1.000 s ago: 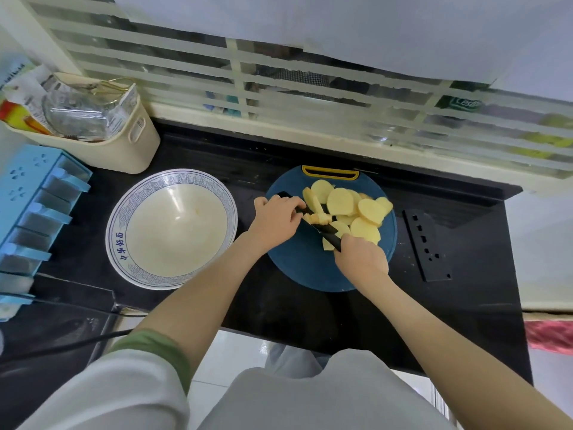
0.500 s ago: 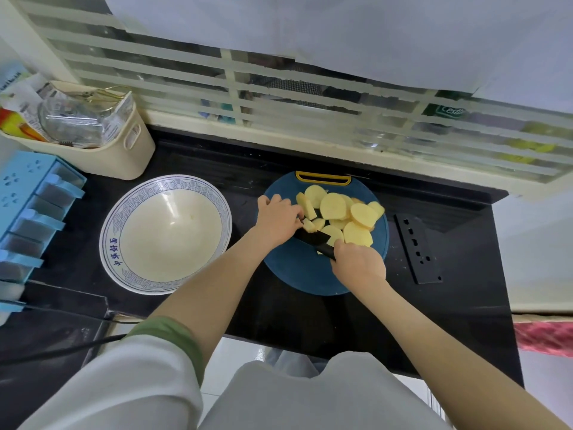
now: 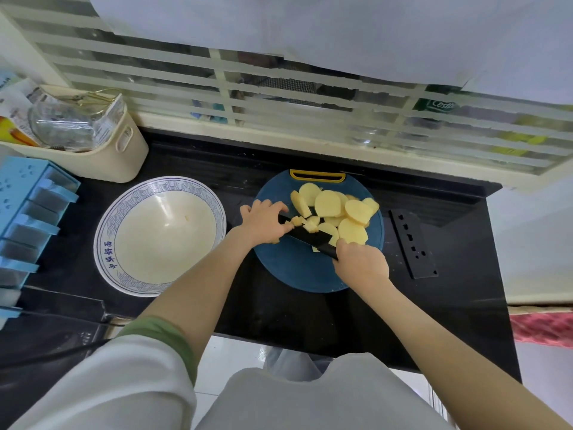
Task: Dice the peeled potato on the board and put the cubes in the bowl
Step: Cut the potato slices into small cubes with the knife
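surface: black counter (image 3: pixel 310 321) | on it: bowl (image 3: pixel 105 243) | blue board (image 3: pixel 294 268) | beige basket (image 3: pixel 124 156) | perforated black strip (image 3: pixel 412 243)

A black tabletop (image 3: pixel 310 321) is being backed by a window (image 3: pixel 279 69) with frosted stripes, through which soft daylight is being let in; pale floor tiles (image 3: pixel 232 352) are being shown below.

On the counter (image 3: pixel 310 321) the board (image 3: pixel 294 268) lies right of centre, with the bowl (image 3: pixel 105 243) just beside it on the left. The potato slices (image 3: pixel 328 203) are heaped on the board's far right part. A few cubes (image 3: pixel 305 225) lie at the heap's near left edge, against the knife (image 3: pixel 310 235). The knife runs slantwise across the board from the left grip (image 3: pixel 263 220), which sits at the cubes, to the right grip (image 3: pixel 362 262) at the board's near right. A basket (image 3: pixel 124 159) stands behind the bowl, a rack (image 3: pixel 28 212) is left of it, and a perforated strip (image 3: pixel 412 243) lies right of the board.
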